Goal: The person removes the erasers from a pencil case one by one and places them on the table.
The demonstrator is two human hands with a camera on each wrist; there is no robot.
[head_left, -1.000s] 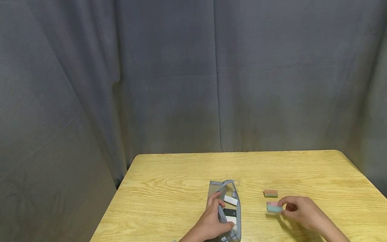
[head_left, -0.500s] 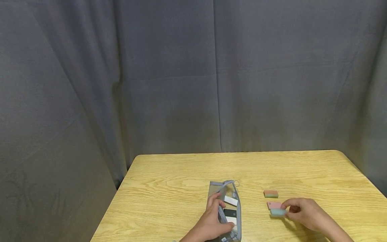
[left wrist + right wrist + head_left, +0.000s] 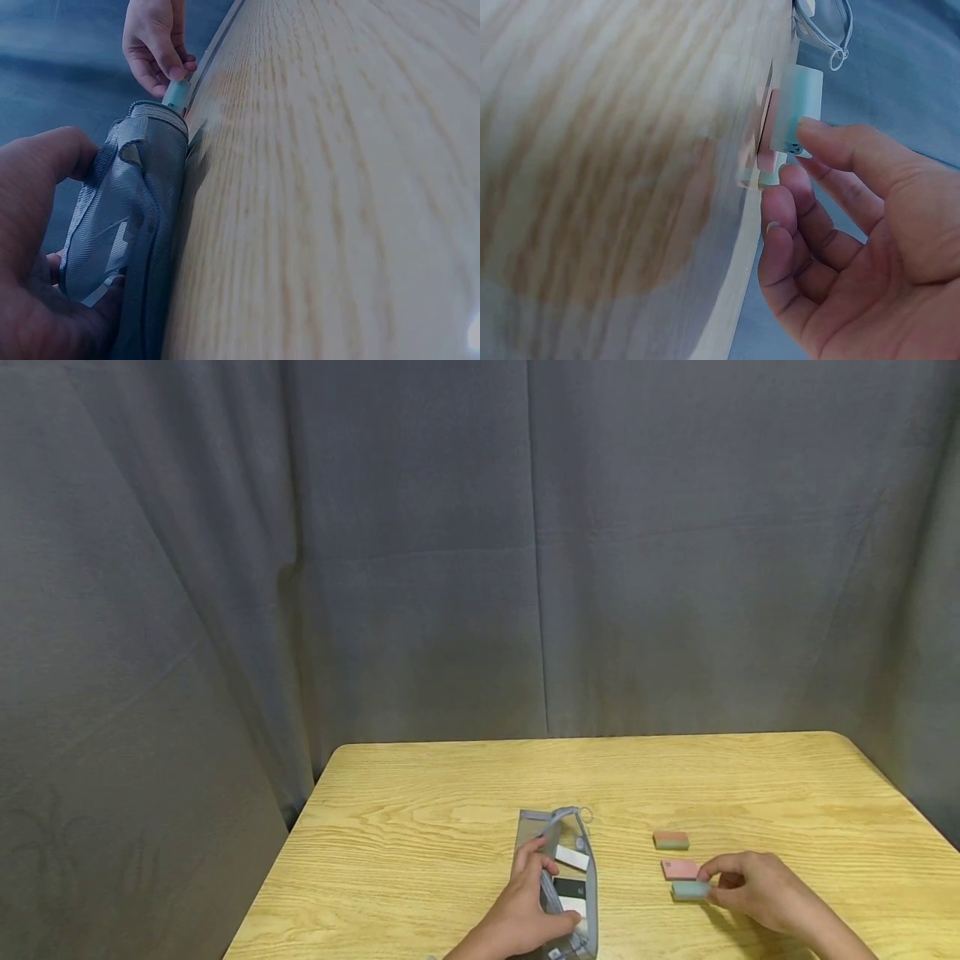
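My left hand point(image 3: 527, 906) grips a grey mesh zip pencil case point(image 3: 161, 202), holding its mouth spread. Inside the case show a white block point(image 3: 573, 857) and a block with a black sleeve point(image 3: 570, 888), which look like erasers. My right hand point(image 3: 757, 889) pinches the near end of a pale teal eraser point(image 3: 802, 101) between thumb and forefinger, at or just over the table. Just beyond that eraser lies a pink eraser point(image 3: 678, 870). Farther back is an orange-and-green eraser point(image 3: 671, 841). The case's lower end is cut off in the head view.
All of this is on a light wood-grain table point(image 3: 420, 835). A dark grey curtain point(image 3: 420, 568) hangs behind the table's far edge and along its left side. A small ring point(image 3: 586, 815) sticks out from the case's far end.
My right hand has moved slightly right and toward me with the teal eraser and lowered it, uncovering more of the pink eraser. My left hand and the case stay put.
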